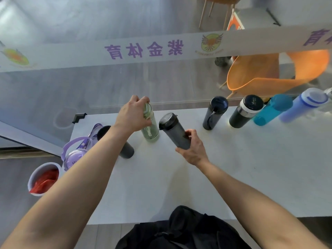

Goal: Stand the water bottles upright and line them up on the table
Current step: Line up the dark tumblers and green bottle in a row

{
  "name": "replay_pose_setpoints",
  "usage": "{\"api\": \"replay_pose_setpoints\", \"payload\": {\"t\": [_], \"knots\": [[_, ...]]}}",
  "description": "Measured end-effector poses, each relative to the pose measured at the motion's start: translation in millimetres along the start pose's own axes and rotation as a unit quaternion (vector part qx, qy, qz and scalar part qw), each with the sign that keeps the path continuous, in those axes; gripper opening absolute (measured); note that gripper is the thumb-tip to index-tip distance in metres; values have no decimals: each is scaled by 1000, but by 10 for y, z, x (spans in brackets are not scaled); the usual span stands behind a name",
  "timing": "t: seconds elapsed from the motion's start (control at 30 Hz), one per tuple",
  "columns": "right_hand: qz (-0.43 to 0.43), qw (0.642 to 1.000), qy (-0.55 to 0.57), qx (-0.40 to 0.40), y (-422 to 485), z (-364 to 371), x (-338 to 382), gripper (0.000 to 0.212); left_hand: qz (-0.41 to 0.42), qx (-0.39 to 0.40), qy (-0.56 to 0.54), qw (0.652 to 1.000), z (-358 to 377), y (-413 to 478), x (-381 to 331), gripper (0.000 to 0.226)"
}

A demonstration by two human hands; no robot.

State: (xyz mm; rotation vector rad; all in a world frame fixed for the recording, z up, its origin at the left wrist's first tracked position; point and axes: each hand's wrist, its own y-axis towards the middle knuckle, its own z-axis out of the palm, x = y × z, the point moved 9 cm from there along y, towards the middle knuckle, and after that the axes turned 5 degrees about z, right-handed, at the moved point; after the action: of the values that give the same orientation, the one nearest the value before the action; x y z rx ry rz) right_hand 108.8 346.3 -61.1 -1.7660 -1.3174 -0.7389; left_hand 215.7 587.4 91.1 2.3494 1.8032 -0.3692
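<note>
Left hand (pixel 132 116) grips the green bottle (pixel 150 127) — upright; right hand (pixel 193 150) grips the grey bottle (pixel 175 131) — cap tilted up-left, on the worktop (pixel 251 168).

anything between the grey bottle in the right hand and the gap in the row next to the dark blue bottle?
Nothing visible. The right hand holds the grey bottle tilted; the white table between it and the dark blue bottle is bare. The green bottle, under the left hand, stands on the other side.

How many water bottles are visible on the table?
8: purple bottle and dark bottle at left, green bottle and grey bottle in hands, then navy, black, teal, blue standing at right.
</note>
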Motion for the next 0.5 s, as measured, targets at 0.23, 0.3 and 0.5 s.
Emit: {"api": "replay_pose_setpoints", "payload": {"t": [0.23, 0.3, 0.5], "knots": [[-41, 999, 18, 7, 45, -41, 267, 71, 30, 41, 51, 997, 65, -81, -41, 110], [-43, 999, 25, 2, 37, -77, 290, 71, 96, 38, 98, 990, -2, -74, -210, 122], [-41, 998, 40, -4, 59, -203, 301, 76, 166, 76, -25, 983, -81, 36, -877, 85]]}}
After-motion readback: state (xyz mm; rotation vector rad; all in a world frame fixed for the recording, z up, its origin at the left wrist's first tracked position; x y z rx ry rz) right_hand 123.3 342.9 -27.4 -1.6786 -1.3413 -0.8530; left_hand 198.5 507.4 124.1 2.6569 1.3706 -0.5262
